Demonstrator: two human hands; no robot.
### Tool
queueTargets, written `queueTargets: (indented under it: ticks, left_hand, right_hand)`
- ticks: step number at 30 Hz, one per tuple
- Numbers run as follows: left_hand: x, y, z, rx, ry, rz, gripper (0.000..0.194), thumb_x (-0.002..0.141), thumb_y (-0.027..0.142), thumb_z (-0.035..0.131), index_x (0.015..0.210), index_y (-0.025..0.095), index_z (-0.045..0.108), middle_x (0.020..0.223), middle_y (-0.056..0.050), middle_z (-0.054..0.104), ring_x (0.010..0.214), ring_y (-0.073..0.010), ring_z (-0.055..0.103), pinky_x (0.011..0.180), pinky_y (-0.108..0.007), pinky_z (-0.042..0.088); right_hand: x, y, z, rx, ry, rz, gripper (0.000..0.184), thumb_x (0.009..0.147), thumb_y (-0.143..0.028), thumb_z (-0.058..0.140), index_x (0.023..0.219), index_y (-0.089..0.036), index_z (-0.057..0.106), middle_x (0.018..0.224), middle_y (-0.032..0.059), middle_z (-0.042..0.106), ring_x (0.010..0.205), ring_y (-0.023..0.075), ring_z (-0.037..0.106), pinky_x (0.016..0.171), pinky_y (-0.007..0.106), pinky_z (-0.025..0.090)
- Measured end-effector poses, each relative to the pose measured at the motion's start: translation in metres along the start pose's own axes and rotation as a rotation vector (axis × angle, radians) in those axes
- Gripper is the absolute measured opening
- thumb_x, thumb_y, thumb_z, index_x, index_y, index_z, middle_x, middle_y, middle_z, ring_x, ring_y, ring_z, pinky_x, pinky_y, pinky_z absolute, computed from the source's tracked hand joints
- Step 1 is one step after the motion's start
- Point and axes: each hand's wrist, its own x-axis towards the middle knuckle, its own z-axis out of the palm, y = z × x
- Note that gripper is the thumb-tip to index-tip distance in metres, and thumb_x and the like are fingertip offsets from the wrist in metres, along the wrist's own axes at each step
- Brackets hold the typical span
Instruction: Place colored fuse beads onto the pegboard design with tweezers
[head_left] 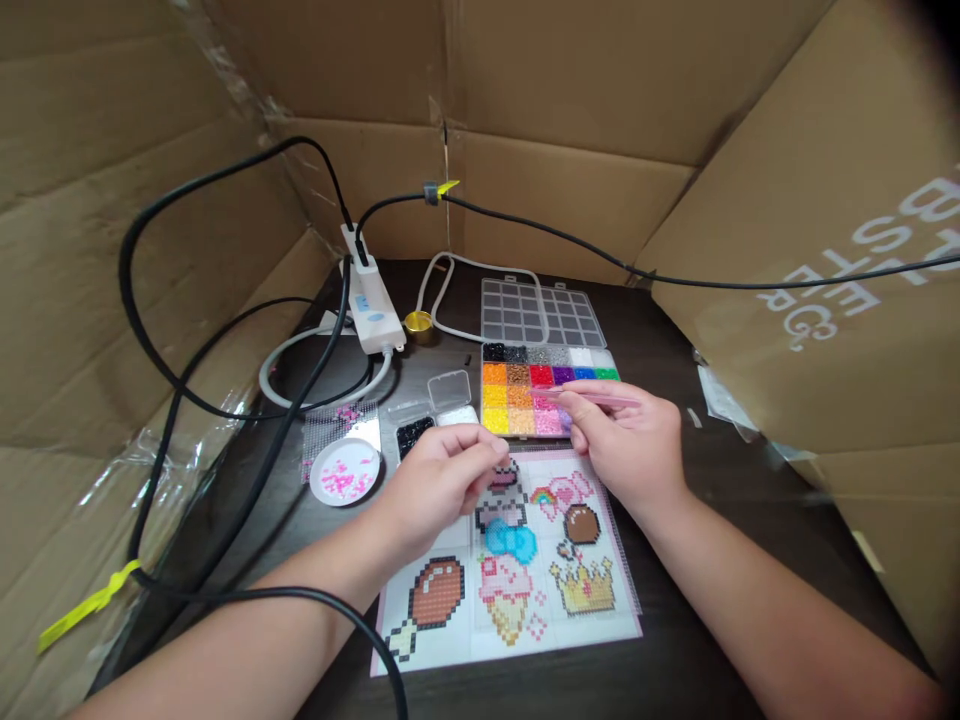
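Note:
My right hand (628, 440) is closed on pink tweezers (600, 397) that lie level, their tip pointing left over the pink compartments of the open bead box (551, 395). My left hand (442, 478) hovers over the upper left of the pattern sheet (510, 560), fingers curled and pinched; what they hold, if anything, is too small to see. The sheet shows pixel pictures: a drumstick, an ice cream, a crown, a rainbow. A clear pegboard lies over it, and a blue bead patch (511, 541) sits on the pegboard.
A small white dish (345, 472) with pink beads sits left of my left hand, beside a small clear box (431, 420) of black and white beads. A white power strip (373, 305) and black cables (225, 400) cross the dark table. Cardboard walls surround it.

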Motion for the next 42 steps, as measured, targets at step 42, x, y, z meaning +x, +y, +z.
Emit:
queueTargets:
  ticks: [42]
  left_hand:
    - [0.002,-0.003,0.005,0.013,-0.002,0.097,0.022,0.078,0.025,0.072,0.060,0.017,0.062,0.046,0.004,0.044,0.035,-0.0029,0.028,0.039,-0.023,0.014]
  right_hand:
    - [-0.121,0.029,-0.077,-0.093,-0.064,0.123,0.018,0.085,-0.035,0.079,0.088,-0.018,0.084,0.067,0.0075,0.076,0.039,0.0102,0.051,0.037,0.025,0.042]
